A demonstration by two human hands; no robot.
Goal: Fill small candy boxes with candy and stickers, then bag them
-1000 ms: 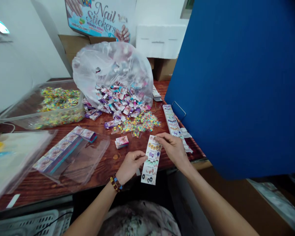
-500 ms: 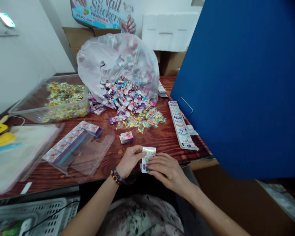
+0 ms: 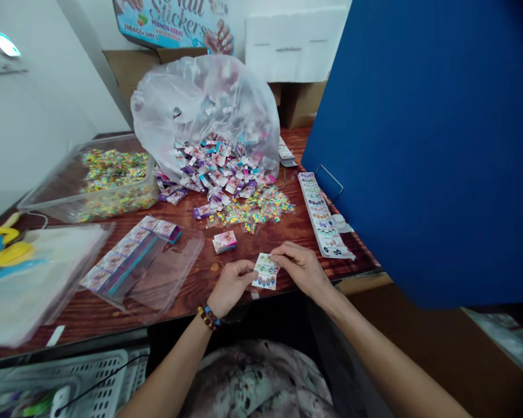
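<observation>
Small boxes [image 3: 124,249], apparently aside for elbow room | my left hand [image 3: 232,285] pinches the sticker sheet [image 3: 265,280] by its left edge, probably steadying it at the near worktop [image 3: 192,293] edge | my right hand [image 3: 307,270] pinches its top-right corner, likely for control | sticker strips [image 3: 318,215], seemingly within reach

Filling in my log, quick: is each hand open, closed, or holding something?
Left hand: closed, pinching the left edge of the small white paper sheet printed with colourful ovals.
Right hand: closed, pinching that sheet's upper right corner.
</observation>
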